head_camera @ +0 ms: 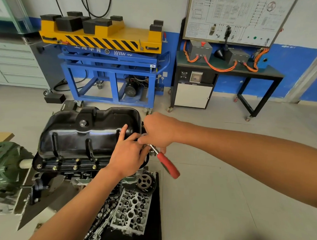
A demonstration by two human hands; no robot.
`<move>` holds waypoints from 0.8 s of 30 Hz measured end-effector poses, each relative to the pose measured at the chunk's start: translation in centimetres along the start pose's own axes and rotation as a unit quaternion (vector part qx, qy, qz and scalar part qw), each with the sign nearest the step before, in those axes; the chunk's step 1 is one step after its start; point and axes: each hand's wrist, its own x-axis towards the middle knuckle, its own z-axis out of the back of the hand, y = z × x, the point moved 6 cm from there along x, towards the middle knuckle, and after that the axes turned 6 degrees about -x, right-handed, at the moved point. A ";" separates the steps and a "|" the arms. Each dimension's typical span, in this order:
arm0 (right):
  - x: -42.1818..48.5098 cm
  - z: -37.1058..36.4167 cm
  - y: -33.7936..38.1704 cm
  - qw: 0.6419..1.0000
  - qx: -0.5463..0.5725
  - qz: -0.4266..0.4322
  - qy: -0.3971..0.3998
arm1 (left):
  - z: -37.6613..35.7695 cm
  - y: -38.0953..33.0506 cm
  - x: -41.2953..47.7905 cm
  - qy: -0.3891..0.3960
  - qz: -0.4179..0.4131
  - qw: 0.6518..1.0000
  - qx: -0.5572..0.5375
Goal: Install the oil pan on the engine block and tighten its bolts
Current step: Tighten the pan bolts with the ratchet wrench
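A glossy black oil pan (85, 135) sits upside down on the engine block (62, 177), with brass-coloured bolts (75, 167) along its near flange. A ratchet wrench with a red handle (167, 165) stands at the pan's right end, its handle pointing toward me and to the right. My right hand (161, 130) is closed over the ratchet's head. My left hand (129, 153) rests on the pan's right end beside the ratchet head, fingers spread against the pan. The bolt under the ratchet is hidden by both hands.
A cylinder head (133, 210) and a timing gear (145, 182) lie on a black mat below the block. A green machine (3, 164) stands at the left. Behind are a blue and yellow lift cart (109, 64) and a black bench with orange cables (227, 68).
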 end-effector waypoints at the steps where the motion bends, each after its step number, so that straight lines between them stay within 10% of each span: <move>1: 0.1 -0.4 -0.2 0.998 0.047 -0.028 0.015 | 0.0 0.1 0.0 0.002 0.002 1.000 0.003; 5: -0.3 -2.4 -1.1 0.934 0.309 -0.155 0.096 | -0.5 0.7 -0.2 0.059 0.019 0.998 0.027; 10: -2.3 -4.6 -0.4 0.763 0.580 -0.258 0.120 | -1.5 0.6 0.2 0.094 -0.014 0.988 0.124; 15: -3.0 -5.7 1.3 0.657 0.698 -0.277 0.069 | -2.1 1.1 0.2 0.066 -0.015 0.991 0.119; 18: -3.4 -6.1 1.7 0.679 0.679 -0.274 0.049 | -2.6 1.4 0.2 0.099 0.012 0.986 0.136; 24: -2.8 -4.5 0.3 0.859 0.460 -0.189 0.123 | -1.1 0.3 0.0 0.068 -0.025 0.994 0.082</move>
